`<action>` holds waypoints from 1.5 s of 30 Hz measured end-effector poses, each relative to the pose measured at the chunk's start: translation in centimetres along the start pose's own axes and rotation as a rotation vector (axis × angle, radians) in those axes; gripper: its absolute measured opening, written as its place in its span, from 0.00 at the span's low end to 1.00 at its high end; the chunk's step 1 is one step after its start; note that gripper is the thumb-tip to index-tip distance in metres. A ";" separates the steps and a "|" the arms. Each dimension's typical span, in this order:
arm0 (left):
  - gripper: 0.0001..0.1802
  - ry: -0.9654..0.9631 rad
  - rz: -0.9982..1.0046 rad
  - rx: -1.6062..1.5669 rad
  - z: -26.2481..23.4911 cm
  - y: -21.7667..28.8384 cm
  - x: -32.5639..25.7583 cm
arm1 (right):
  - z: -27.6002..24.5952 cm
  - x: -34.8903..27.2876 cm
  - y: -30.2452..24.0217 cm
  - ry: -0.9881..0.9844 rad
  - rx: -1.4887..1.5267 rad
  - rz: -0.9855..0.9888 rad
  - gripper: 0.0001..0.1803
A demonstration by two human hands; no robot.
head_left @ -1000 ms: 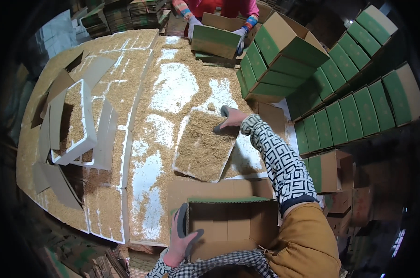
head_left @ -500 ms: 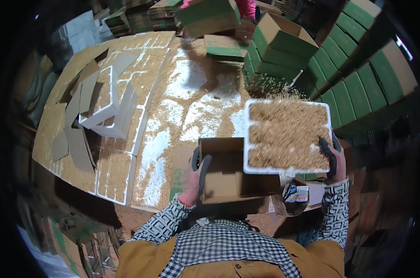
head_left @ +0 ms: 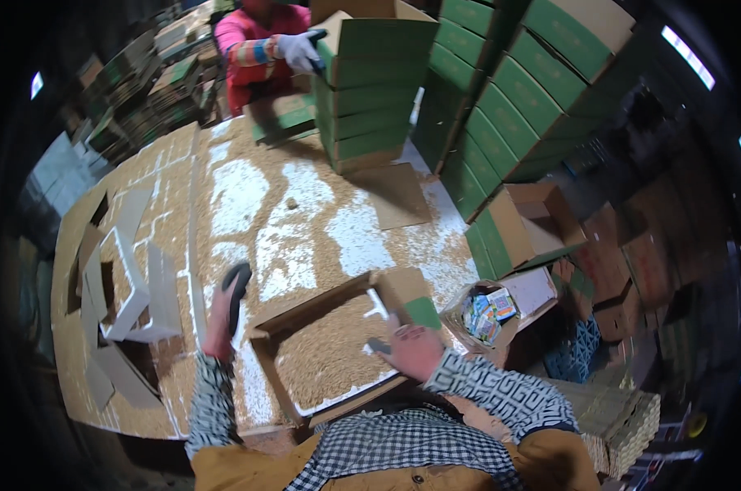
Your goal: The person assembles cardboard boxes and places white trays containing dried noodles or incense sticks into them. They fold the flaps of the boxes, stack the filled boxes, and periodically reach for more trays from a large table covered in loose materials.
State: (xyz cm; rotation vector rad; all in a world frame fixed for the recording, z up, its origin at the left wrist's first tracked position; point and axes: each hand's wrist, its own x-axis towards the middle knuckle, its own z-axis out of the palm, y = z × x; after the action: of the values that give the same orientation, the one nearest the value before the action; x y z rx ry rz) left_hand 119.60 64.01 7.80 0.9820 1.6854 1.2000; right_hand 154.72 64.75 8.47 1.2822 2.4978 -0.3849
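Note:
A cardboard box [head_left: 277,385] stands in front of me on the table. In it lies a white foam tray [head_left: 379,303] covered with loose tan, sawdust-like material [head_left: 330,352]. My left hand [head_left: 226,311], partly gloved in dark grey, hovers just left of the box with its fingers stretched out, holding nothing. Above the tray's right end is my right hand [head_left: 418,350], thumb pointing left and fingers apart, somewhat blurred. Whether it touches the tray or the box's side I cannot tell.
Across the table [head_left: 264,270], strewn with tan material, a co-worker's gloved hand [head_left: 299,51] rests on stacked green boxes [head_left: 370,106]. More green boxes [head_left: 509,114] rise at right. An open bag of small packets [head_left: 487,315] sits nearby. White foam pieces [head_left: 129,286] and cardboard lie left.
The filled tray, held by my right hand beside the box before, now lies inside it. Both hands have let go. The view has turned, and the co-worker shows more at the far side.

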 end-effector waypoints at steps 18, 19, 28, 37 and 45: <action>0.47 -0.070 -0.074 1.237 41.6 -8.1 26.4 | 18.0 -13.4 27.3 0.447 0.648 0.829 0.22; 0.32 -0.051 -0.148 1.070 38.0 -10.0 28.3 | 18.3 -12.8 27.8 0.440 0.636 0.761 0.22; 0.08 -0.106 -0.067 -0.050 27.1 1.2 23.1 | 14.3 -5.6 29.0 0.806 0.198 0.133 0.19; 0.09 0.411 0.976 1.000 9.6 10.6 -6.7 | -0.7 4.3 4.7 0.069 0.297 -0.605 0.14; 0.20 -0.622 0.358 1.204 12.5 -2.4 -15.7 | -5.2 1.6 1.3 0.038 0.157 -0.558 0.27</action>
State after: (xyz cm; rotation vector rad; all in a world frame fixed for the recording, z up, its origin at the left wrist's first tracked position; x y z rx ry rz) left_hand 136.41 52.98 5.76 2.1492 1.6498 -0.1395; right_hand 154.15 68.57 12.52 0.6150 2.8780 -0.6956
